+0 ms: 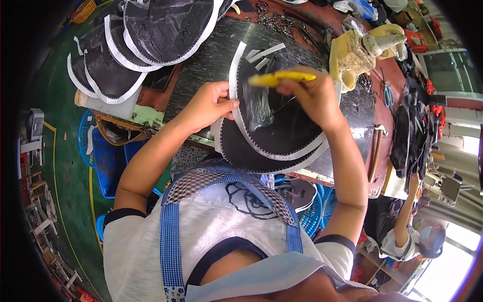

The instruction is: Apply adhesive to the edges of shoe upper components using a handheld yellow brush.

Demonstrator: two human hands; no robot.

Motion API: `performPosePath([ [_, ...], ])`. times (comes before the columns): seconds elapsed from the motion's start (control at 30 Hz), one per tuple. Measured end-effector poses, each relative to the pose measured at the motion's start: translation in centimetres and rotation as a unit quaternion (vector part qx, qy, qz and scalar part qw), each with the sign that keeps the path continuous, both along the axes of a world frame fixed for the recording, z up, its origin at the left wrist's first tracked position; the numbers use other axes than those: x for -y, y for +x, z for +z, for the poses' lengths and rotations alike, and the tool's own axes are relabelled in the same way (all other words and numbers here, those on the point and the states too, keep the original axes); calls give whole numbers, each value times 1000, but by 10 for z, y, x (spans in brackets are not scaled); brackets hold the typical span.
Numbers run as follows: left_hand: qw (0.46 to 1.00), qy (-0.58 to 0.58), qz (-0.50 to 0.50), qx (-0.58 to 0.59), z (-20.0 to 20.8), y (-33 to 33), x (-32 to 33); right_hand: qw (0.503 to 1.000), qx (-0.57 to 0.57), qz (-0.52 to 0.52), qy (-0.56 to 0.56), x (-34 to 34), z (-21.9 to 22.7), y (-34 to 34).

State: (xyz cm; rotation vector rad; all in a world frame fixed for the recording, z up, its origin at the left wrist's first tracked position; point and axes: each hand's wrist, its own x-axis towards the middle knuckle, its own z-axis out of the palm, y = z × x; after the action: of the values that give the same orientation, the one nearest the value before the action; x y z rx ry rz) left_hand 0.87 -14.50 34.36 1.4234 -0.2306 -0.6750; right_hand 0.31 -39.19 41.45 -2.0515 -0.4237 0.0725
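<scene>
My left hand pinches the white rim of a black curved panel between thumb and fingers. Zigzag stitching runs along that rim. A second, similar panel lies beneath it, showing at the lower side. In my right hand is a yellow brush, held over the panel with its tip pointing left; the tip is smeared by motion. Shiny wet-looking streaks mark the black surface below it. Several short white strips lie just beyond, partly on the dark tabletop.
More white-edged black panels overlap at the far left. A stained yellowish fixture stands at right, near blue-handled scissors and a hammer. Small dark metal pieces lie at the back. A blue bin sits below left; another person works at right.
</scene>
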Motion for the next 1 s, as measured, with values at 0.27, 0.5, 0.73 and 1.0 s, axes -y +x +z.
performPosePath([
  [0.27, 992, 19, 56, 116, -6, -14, 9, 942, -134, 249, -181, 18, 35, -28],
  [0.5, 967, 120, 53, 219, 13, 9, 28, 992, 43, -2, -117, 53, 20, -47],
  [0.73, 897, 159, 70, 406, 9, 9, 27, 971, -30, -215, 96, 75, 1, -83],
  [1.0, 888, 156, 61, 427, 9, 9, 36, 981, -102, -134, 95, 21, -17, -102],
])
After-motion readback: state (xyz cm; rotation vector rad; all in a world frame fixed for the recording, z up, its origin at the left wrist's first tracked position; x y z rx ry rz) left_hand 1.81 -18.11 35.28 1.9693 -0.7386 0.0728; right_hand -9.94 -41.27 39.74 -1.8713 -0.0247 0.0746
